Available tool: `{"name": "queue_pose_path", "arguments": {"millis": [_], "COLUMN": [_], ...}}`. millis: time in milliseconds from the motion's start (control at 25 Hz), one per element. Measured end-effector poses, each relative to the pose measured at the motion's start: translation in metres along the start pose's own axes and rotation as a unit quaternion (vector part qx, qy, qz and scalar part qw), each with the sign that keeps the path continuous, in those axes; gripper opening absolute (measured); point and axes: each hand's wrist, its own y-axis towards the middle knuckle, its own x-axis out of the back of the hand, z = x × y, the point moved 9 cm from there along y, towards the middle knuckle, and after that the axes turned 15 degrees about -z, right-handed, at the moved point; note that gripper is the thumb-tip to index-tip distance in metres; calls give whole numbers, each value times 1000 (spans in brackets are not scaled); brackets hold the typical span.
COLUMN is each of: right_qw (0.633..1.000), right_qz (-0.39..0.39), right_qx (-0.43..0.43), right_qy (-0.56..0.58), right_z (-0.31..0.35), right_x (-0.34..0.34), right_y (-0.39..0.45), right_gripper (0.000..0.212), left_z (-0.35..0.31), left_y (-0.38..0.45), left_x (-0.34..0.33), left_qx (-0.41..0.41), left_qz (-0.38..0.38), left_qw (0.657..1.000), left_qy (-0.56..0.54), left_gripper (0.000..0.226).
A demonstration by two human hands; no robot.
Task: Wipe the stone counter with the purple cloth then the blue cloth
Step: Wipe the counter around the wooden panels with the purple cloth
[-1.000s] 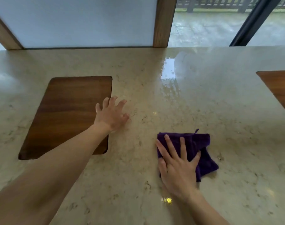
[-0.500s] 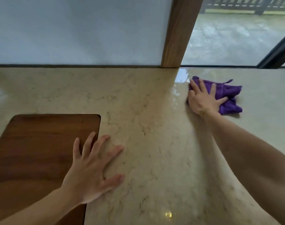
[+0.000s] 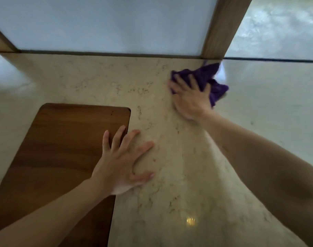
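Note:
The purple cloth (image 3: 208, 77) lies bunched on the beige stone counter (image 3: 170, 193) near its far edge, just in front of a wooden post. My right hand (image 3: 189, 98) presses flat on the cloth's near left part, fingers spread, arm stretched forward. My left hand (image 3: 124, 163) rests flat on the counter with fingers spread; its fingertips overlap the right edge of a wooden inlay. It holds nothing. No blue cloth is in view.
A dark wooden inlay (image 3: 59, 157) is set into the counter at the left. A wooden post (image 3: 223, 27) and a frosted pane (image 3: 107, 22) stand along the far edge. Beyond the glass at the right lies a wet outdoor floor (image 3: 280, 27).
My right hand pushed the purple cloth from the near middle of the counter out to the far edge, then slid it left. My left hand has stayed planted by the wooden inlay.

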Motion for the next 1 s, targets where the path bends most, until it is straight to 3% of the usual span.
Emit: {"name": "queue_pose_path", "arguments": {"millis": [120,320,480,560,640,760,1000], "right_qw": [997,996,995,992,990,990,999], "right_qz": [15,-32,-5,2,32,39,1], "right_qx": [78,83,94,99,81,71,50], "right_qy": [17,-9,-39,-79,-108,-112,-17], "right_z": [62,76,110,134,143,155,162], "right_x": [-1,26,35,39,34,30,27], "right_y": [-82,-304,-498,-565,-591,-582,-440], "right_gripper": [57,57,65,60,56,68,65], "left_z": [3,-1,-17,-20,-13,4,51], "left_y": [0,-17,-69,-100,-111,-102,-48], "left_x": [1,24,29,32,38,44,16], "left_qx": [29,87,115,107,99,109,121], "left_qz": [14,-71,-61,-45,-40,-50,-5], "left_qw": [999,994,991,993,994,993,993], "left_qy": [-4,-3,-22,-27,-23,-15,3], "left_gripper": [82,61,55,57,58,59,64]}}
